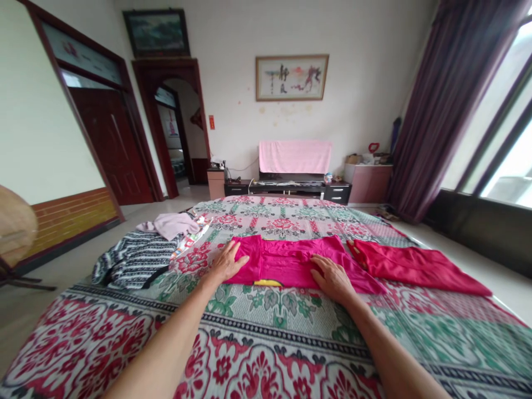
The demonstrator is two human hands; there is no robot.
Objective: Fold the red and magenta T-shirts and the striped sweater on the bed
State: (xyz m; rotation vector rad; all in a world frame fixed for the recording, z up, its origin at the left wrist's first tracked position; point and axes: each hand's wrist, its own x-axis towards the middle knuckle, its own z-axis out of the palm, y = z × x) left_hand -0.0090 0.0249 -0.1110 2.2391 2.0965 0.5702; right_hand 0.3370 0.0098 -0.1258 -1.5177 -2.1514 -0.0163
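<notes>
A bright pink garment [286, 257] lies partly folded on the patterned bedspread [266, 321]. Its left part is turned over, and a bit of yellow shows at the near edge. My left hand [228, 261] rests flat on the folded left end, fingers spread. On the right half, my right hand [332, 277] presses down with its fingers apart. Neither hand grips the cloth. A red garment [424, 266], laid out flat and long, is just to the right of the pink one.
Left on the bed is a heap with a black-and-white striped garment [139, 257] and a pale pink cloth [170, 224]. Beyond the bed stand a low black cabinet [286, 189] and a pink-covered screen [295, 157]. A purple curtain [432, 111] hangs at the right.
</notes>
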